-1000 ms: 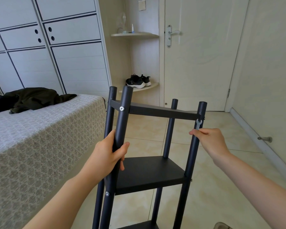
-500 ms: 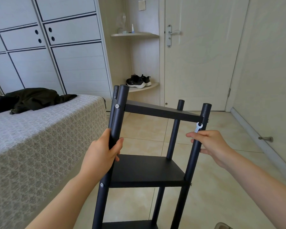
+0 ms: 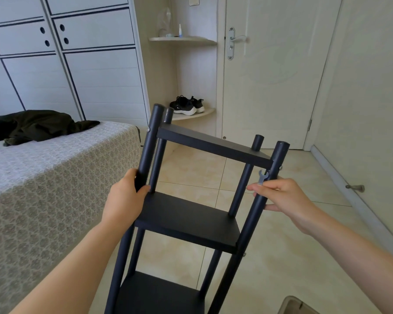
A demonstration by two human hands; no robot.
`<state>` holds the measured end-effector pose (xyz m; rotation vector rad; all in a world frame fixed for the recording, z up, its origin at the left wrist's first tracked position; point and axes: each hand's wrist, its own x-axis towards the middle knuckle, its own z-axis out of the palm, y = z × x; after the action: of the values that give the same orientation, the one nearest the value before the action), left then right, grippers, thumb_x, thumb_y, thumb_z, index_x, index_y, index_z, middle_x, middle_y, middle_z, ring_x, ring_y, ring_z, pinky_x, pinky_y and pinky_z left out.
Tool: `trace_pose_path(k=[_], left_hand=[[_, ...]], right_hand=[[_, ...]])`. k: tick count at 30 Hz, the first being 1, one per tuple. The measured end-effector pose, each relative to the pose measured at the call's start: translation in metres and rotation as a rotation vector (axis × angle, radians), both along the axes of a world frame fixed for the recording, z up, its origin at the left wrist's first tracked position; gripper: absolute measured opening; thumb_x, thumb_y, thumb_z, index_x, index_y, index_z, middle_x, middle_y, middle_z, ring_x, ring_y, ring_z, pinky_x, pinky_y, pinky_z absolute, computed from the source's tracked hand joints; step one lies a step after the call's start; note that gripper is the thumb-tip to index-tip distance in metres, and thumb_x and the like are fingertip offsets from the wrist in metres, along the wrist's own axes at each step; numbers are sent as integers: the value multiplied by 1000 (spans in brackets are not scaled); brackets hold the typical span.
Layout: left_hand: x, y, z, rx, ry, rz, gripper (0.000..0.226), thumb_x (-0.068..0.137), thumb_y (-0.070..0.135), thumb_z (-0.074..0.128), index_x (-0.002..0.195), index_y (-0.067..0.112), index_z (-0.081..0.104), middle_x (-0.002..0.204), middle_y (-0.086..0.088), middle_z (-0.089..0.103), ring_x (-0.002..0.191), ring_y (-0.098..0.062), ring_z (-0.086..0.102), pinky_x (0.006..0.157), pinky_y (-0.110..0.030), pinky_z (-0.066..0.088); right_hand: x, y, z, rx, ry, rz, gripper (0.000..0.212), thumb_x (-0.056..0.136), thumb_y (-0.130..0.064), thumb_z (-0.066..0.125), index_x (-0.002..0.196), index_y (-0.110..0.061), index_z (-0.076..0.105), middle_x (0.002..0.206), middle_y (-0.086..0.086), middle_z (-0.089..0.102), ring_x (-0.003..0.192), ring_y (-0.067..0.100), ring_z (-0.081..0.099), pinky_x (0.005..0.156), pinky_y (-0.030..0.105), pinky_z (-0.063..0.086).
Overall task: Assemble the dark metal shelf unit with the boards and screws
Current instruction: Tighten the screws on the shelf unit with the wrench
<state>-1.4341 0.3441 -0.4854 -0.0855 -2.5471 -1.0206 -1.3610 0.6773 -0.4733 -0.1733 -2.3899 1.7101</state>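
The dark metal shelf unit point(image 3: 186, 220) stands on the tiled floor in front of me, with three boards fixed between four round posts. My left hand point(image 3: 125, 200) grips the near left post just above the middle board. My right hand point(image 3: 284, 197) pinches a small silver wrench point(image 3: 263, 176) and its fingers wrap the near right post below the top board. A silver screw head point(image 3: 148, 130) shows on the left post at the top board, another point(image 3: 280, 167) on the right post.
A bed point(image 3: 55, 177) with a patterned cover stands close on the left, dark clothing point(image 3: 36, 126) lying on it. A corner shelf with black shoes point(image 3: 187, 105) and a closed door point(image 3: 270, 71) are behind. A brown box corner point(image 3: 297, 305) pokes in at bottom right.
The shelf unit has turned, its top left post swinging away from me and leftwards. My left hand slid lower on its post. The wrench has come off the right screw and dropped slightly.
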Motion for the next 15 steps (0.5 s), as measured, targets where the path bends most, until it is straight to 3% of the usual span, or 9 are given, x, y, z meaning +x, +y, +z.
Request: trace_pose_path(k=[3, 6, 10, 15], left_hand=[[-4, -7, -4, 42, 14, 8, 18, 97, 18, 64, 107, 25, 50, 90, 12, 54, 88, -19, 55, 70, -32, 42], [-5, -11, -8, 81, 21, 13, 18, 97, 18, 65, 103, 26, 50, 87, 17, 54, 85, -14, 53, 64, -26, 39], [-7, -11, -12, 105, -38, 16, 17, 96, 17, 65, 108, 21, 53, 104, 0, 60, 98, -23, 57, 81, -38, 46], [-8, -12, -13, 130, -101, 28, 26, 96, 16, 65, 120, 11, 57, 115, -10, 66, 109, -32, 62, 95, -48, 50]], right_hand=[[4, -3, -1, 36, 47, 56, 13, 88, -32, 67, 81, -31, 79, 110, -3, 70, 104, 7, 63, 71, 19, 57], [6, -6, 0, 44, 83, 40, 19, 84, -35, 70, 86, -19, 80, 106, 5, 69, 98, 11, 65, 66, 17, 56], [7, -12, 4, -10, 157, 24, 17, 85, -30, 71, 85, -15, 79, 100, -7, 70, 93, 4, 66, 60, 11, 52], [12, -18, 17, -90, 224, 49, 11, 86, -27, 70, 84, -24, 80, 98, -19, 72, 95, -4, 65, 69, 17, 56]])
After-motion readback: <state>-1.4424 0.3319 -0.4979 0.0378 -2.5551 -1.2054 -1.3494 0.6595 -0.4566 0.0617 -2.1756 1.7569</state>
